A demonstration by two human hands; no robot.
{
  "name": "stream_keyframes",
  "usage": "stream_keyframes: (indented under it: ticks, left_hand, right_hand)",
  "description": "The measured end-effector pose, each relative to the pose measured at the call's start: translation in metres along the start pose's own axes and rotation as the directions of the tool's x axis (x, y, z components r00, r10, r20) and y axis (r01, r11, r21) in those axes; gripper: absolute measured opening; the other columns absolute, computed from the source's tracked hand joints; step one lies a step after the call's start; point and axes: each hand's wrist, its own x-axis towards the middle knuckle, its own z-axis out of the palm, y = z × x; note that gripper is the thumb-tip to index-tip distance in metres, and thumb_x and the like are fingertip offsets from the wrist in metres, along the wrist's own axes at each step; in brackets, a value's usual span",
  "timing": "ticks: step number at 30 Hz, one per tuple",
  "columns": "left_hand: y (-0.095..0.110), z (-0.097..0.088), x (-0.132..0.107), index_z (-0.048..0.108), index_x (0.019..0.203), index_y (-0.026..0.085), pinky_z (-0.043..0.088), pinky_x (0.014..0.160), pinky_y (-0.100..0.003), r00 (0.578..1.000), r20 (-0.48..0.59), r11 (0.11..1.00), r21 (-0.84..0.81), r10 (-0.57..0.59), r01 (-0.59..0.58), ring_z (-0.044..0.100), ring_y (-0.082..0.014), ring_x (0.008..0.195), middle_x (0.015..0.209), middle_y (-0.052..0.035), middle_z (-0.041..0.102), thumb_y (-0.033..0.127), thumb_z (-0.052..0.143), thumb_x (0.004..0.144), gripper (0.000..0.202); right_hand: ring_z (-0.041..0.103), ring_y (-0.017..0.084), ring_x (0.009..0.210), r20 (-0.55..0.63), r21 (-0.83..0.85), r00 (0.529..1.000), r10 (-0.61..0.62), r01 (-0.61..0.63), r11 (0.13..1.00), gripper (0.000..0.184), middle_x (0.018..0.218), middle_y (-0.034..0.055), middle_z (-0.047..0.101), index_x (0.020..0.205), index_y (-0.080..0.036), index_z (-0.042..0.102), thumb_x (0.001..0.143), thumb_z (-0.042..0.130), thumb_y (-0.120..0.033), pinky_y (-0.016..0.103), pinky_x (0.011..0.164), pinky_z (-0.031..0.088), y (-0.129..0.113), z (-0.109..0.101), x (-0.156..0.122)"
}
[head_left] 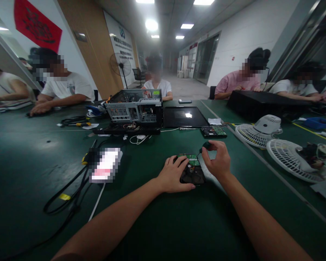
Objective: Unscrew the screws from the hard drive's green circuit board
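Observation:
A hard drive (193,173) with a green circuit board facing up lies on the dark green table (163,224) in front of me. My left hand (174,174) rests on its left side, fingers curled over the edge and holding it down. My right hand (216,159) is closed around the dark round handle of a screwdriver (205,146), its tip pointing down at the drive's upper right corner.
An open computer case (134,110) stands further back, a black panel (184,116) and a second hard drive (213,131) beside it. Two white fan grilles (288,152) lie at right. Cables and a blurred device (104,165) lie at left. Several people sit around the table.

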Motion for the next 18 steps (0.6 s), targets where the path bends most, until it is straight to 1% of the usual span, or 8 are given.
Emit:
stream_keyframes:
  ticks: [4, 7, 9, 14, 18]
  left_hand:
    - [-0.0001, 0.0004, 0.0, 0.031, 0.158, 0.028, 0.023, 0.118, -0.064, 1.0, -0.001, 1.0, 0.012, 0.0, 0.0, 0.028, -0.0468, 0.141, 0.159, -0.0095, 0.035, 0.088, 0.06, 0.071, 0.11]
    - [-0.0003, 0.0003, -0.0004, 0.03, 0.158, 0.027, 0.024, 0.117, -0.064, 1.0, 0.002, 1.0, 0.016, -0.001, 0.001, 0.028, -0.0469, 0.141, 0.159, -0.0096, 0.035, 0.089, 0.059, 0.072, 0.11]
    - [-0.0002, 0.0, -0.0005, 0.031, 0.158, 0.027, 0.024, 0.117, -0.064, 1.0, 0.005, 1.0, 0.016, -0.002, 0.002, 0.028, -0.0472, 0.141, 0.16, -0.0098, 0.035, 0.089, 0.058, 0.072, 0.11]
    - [0.0007, -0.0003, 0.0001, 0.031, 0.158, 0.027, 0.023, 0.118, -0.064, 1.0, 0.003, 1.0, 0.018, -0.005, 0.005, 0.028, -0.0471, 0.141, 0.16, -0.0091, 0.034, 0.089, 0.058, 0.072, 0.11]
    - [0.0003, -0.0003, -0.0003, 0.03, 0.159, 0.026, 0.024, 0.118, -0.064, 1.0, 0.0, 1.0, 0.019, 0.001, -0.001, 0.028, -0.047, 0.141, 0.16, -0.0092, 0.034, 0.09, 0.058, 0.072, 0.111]
  right_hand:
    - [0.062, 0.018, 0.081, -0.013, -0.008, 1.0, -0.015, 0.015, 1.0, 0.039, 0.104, 0.0069, 0.061, 0.122, -0.021, 0.052, 0.087, 0.07, -0.026, 0.04, 0.076, 0.059, 0.0003, 0.0002, 0.001]
    - [0.062, 0.017, 0.082, -0.038, -0.005, 0.999, -0.011, 0.011, 1.0, 0.04, 0.108, 0.0081, 0.059, 0.12, -0.021, 0.052, 0.086, 0.073, -0.026, 0.037, 0.072, 0.059, 0.0003, 0.0001, 0.0021]
    - [0.063, 0.019, 0.087, -0.043, 0.005, 0.999, -0.016, 0.016, 1.0, 0.04, 0.111, 0.0091, 0.058, 0.119, -0.021, 0.052, 0.086, 0.073, -0.026, 0.037, 0.071, 0.06, -0.0002, -0.0004, 0.0025]
    - [0.065, 0.024, 0.101, -0.027, 0.035, 0.999, -0.029, 0.03, 0.999, 0.042, 0.119, 0.013, 0.06, 0.124, -0.021, 0.051, 0.087, 0.07, -0.025, 0.042, 0.075, 0.063, -0.0014, -0.0001, 0.0027]
    - [0.065, 0.025, 0.111, -0.036, 0.089, 0.999, -0.03, 0.033, 0.996, 0.043, 0.127, 0.0138, 0.061, 0.124, -0.022, 0.05, 0.087, 0.071, -0.024, 0.041, 0.075, 0.064, -0.0002, 0.0019, 0.0028]
